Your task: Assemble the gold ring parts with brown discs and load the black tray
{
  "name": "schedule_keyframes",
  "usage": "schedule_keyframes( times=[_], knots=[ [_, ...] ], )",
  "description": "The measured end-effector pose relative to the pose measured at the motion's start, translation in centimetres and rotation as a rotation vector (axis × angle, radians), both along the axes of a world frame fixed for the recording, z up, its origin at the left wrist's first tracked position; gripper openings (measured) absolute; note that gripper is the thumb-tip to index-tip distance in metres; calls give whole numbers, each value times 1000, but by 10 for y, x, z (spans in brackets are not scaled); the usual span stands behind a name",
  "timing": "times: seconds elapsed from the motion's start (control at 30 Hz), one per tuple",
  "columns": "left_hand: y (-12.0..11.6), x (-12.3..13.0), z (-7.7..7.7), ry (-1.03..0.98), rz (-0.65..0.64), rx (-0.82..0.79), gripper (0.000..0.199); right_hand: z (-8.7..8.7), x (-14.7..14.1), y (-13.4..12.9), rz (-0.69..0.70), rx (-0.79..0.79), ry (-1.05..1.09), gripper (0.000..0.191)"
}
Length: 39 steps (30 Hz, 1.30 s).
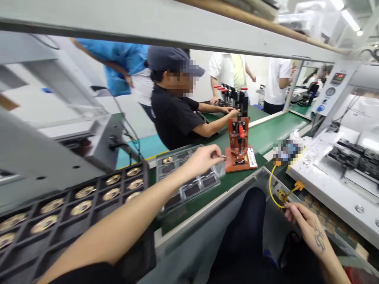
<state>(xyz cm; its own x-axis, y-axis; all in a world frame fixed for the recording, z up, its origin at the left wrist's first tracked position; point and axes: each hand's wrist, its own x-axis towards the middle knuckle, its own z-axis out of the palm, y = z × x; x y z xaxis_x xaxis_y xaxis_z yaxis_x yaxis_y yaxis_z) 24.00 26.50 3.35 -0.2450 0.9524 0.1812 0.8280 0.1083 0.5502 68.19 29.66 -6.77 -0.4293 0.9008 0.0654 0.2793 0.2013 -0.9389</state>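
Note:
My left hand (207, 158) reaches over a clear plastic tray (192, 189), its thumb and fingers pinched on a small part at the fingertips, too small to name. Just right of those fingertips stands an orange press fixture (233, 138) with a red-tipped lever and a white label on its base. One round gold piece (168, 160) sits in the clear tray's far left compartment. My right hand (302, 217) is at the lower right, fingers closed beside a yellow cable (270, 185); whether it grips the cable is hard to make out.
A black compartment tray (102, 213) with several gold round pieces lies at the left. A person in a dark cap (174, 102) works across the green bench (271, 132). At the right stands a white machine (331, 189); a metal beam (207, 25) crosses overhead.

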Motion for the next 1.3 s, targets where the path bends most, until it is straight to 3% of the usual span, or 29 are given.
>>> schedule_keyframes(
  times=[0.13, 0.23, 0.3, 0.4, 0.63, 0.73, 0.8, 0.87, 0.97, 1.1, 1.2, 1.3],
  knots=[
    [15, 117, 13, -86, -518, 346, 12, 45, -18, 5, 25, 76, 158, 47],
    [34, 175, 16, -102, -796, 454, 18, 75, -18, 12, 44, 128, 266, 64],
    [48, 199, 15, -60, -894, 472, 20, 90, -10, 14, 42, 146, 266, 63],
    [66, 223, 14, 7, -989, 495, 21, 102, 11, 14, -51, 178, 232, 47],
    [99, 287, 11, 14, -1243, 730, 17, 103, 69, 14, -217, 143, 154, 50],
    [122, 321, 16, -74, -1375, 641, 26, 102, 108, 12, -360, 185, 94, 49],
    [146, 347, 26, -140, -1415, 487, 60, 104, 140, 11, -495, 241, 53, 49],
    [175, 378, 40, -156, -1369, 352, 75, 108, 174, 9, -637, 297, 21, 50],
    [221, 436, 64, 15, -1223, 225, 58, 119, 214, 4, -773, 373, -15, 52],
    [265, 509, 86, 289, -1126, 21, 53, 132, 239, -10, -859, 445, -56, 54],
    [285, 537, 93, 346, -1132, -94, 46, 132, 253, -25, -917, 445, -88, 56],
    [298, 549, 98, 380, -1138, -164, 38, 129, 269, -30, -948, 424, -140, 54]
  ],
)
